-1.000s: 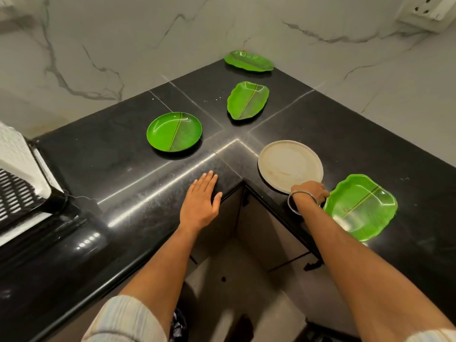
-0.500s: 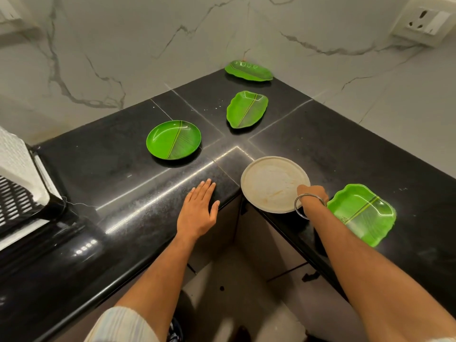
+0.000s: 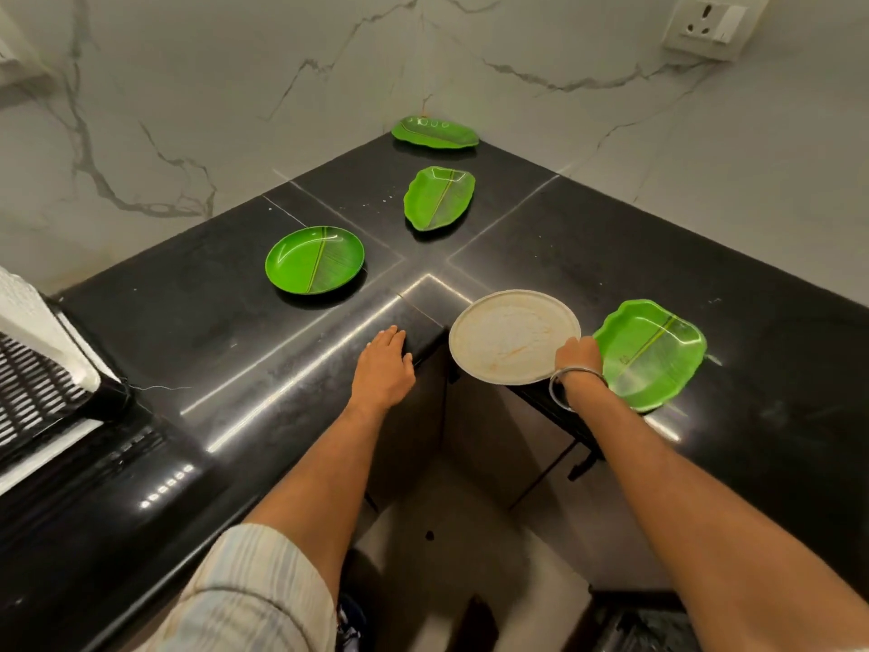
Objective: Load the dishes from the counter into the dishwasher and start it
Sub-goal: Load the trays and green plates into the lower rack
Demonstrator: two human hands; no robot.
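A round beige plate (image 3: pixel 510 338) hangs partly over the inner corner edge of the black L-shaped counter (image 3: pixel 202 322). My right hand (image 3: pixel 577 356) grips its right rim. My left hand (image 3: pixel 384 369) rests flat on the counter edge to the plate's left, fingers straight. A green square leaf-pattern plate (image 3: pixel 651 352) lies just right of my right hand. A round green plate (image 3: pixel 314 259), a leaf-shaped green plate (image 3: pixel 439 197) and a second leaf-shaped green plate (image 3: pixel 435 132) in the far corner lie on the counter.
Marble walls close the counter at the back. A wall socket (image 3: pixel 710 23) sits at the upper right. A white-and-black grated appliance (image 3: pixel 33 369) stands at the left edge. Dark cabinet doors (image 3: pixel 508 444) and floor lie below the corner.
My right hand has dragged the beige plate toward me and leftward, so it now overhangs the counter's inner corner. The left hand stays on the counter edge.
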